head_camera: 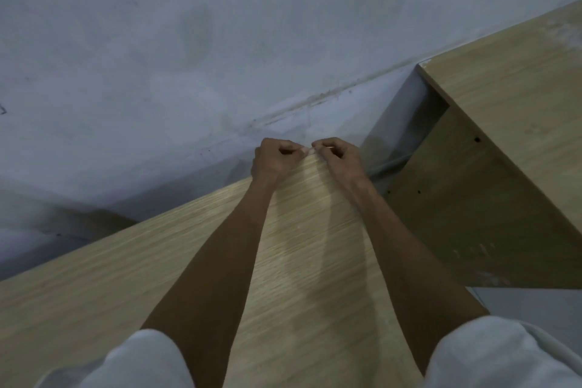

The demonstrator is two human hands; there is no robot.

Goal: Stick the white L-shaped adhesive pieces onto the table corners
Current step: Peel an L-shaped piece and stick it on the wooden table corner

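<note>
White L-shaped adhesive piece (307, 151) sits at the far corner of the table (126, 277), pinched between the curled fingers of left hand (276, 158) and right hand (337, 157) (contact with the wood unclear). Step judged: positioning. Next: align, then press both legs flat.

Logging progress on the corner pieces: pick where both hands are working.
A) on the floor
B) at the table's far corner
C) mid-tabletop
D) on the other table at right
B: the left hand and right hand meet at the wooden table far corner, pinching a white piece between them.
</note>
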